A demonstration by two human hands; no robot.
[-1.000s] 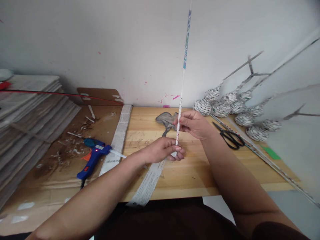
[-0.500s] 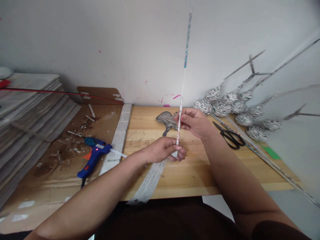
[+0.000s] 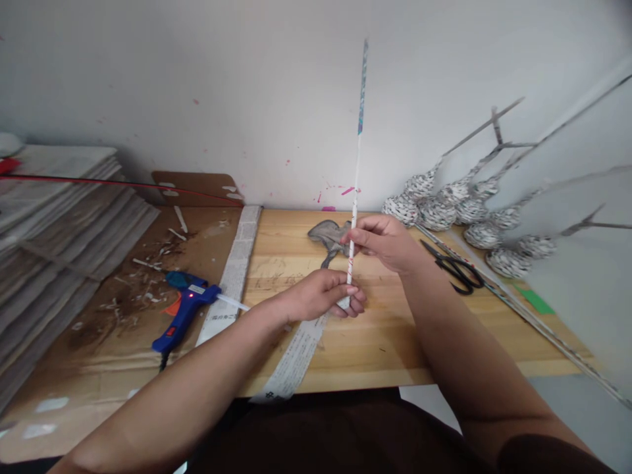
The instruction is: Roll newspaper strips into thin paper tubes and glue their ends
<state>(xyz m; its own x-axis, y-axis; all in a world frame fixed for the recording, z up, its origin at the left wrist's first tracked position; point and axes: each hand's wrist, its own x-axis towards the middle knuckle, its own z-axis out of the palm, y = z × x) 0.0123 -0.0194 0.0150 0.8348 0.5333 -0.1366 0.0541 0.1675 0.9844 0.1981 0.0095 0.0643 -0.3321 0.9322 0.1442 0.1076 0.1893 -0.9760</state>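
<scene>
A long thin rolled paper stick [image 3: 356, 164], white with a blue patterned upper part, stands nearly upright in front of me. My left hand [image 3: 336, 294] is closed around its lower end. Higher up, the fingers of my right hand [image 3: 382, 240] pinch the stick. From below my left hand a flat strip of printed newspaper [image 3: 296, 359] runs down to the table's front edge; its upper end is hidden by the hand. A grey cloth [image 3: 326, 234] lies crumpled behind the stick, partly covered by my right hand.
On the left, a blue glue gun [image 3: 185, 306] with a lit red light lies on stained cardboard, near stacked newspaper [image 3: 74, 243]. Newspaper strips [image 3: 241, 243] line the board's left edge. Black scissors [image 3: 457, 270], woven paper balls [image 3: 437, 212] and long paper sticks [image 3: 533, 326] lie right.
The stick's upper end has swung slightly left and come lower, so its tip now shows. Both hands keep their grip almost in place.
</scene>
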